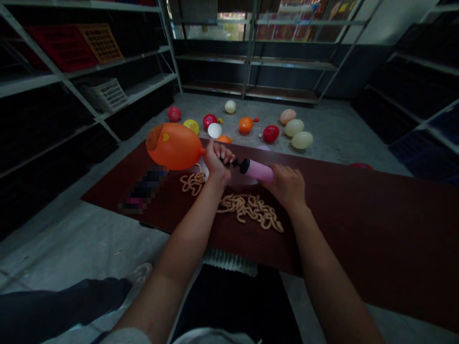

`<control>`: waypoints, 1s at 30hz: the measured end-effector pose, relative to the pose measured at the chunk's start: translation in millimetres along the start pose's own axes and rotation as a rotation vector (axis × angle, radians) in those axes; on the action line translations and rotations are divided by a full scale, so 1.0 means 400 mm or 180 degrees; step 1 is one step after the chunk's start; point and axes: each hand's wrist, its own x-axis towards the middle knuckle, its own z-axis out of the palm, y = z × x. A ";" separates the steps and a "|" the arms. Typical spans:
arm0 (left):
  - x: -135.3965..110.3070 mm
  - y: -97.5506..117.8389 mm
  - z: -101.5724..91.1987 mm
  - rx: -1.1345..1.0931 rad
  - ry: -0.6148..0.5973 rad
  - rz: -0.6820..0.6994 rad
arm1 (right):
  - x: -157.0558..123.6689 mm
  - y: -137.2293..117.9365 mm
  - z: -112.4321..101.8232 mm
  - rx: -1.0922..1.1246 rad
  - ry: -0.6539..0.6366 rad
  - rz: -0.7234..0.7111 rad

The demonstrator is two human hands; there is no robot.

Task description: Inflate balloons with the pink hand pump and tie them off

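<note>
A large inflated orange balloon (175, 145) sticks out to the left of my left hand (217, 160), whose fingers are closed around its neck. Black parts of a hand pump come out of the other side of that fist. The pump's pink barrel (261, 171) points to the right, and my right hand (289, 186) is wrapped round its far end. How the balloon's mouth sits on the pump is hidden by my fingers. Below the hands, a heap of tan uninflated long balloons (251, 210) lies on the dark red-brown table (358, 229), with a smaller bunch (193, 181) to the left.
Several inflated balloons, among them a red one (271, 134) and a pale one (301, 140), lie on the floor beyond the table. A blurred-out dark object (145, 188) rests at the table's left. Metal shelves (211, 58) stand around. Another person's leg (64, 301) is at lower left.
</note>
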 end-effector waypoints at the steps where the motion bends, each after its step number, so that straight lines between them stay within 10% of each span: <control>1: 0.006 0.004 0.001 0.0003 0.0009 -0.0002 | 0.000 0.010 0.002 -0.0001 -0.0018 0.0056; 12: 0.139 0.081 0.143 0.0054 -0.0145 0.0314 | 0.000 0.105 -0.015 0.0229 0.0262 0.0688; 22: 0.123 -0.025 0.193 -0.0095 -0.0089 0.0151 | 0.025 0.153 -0.077 -0.0095 0.0283 0.1074; 30: 0.074 0.002 0.225 -0.0368 -0.0028 0.0491 | 0.199 0.018 -0.165 -0.0410 0.0586 0.0293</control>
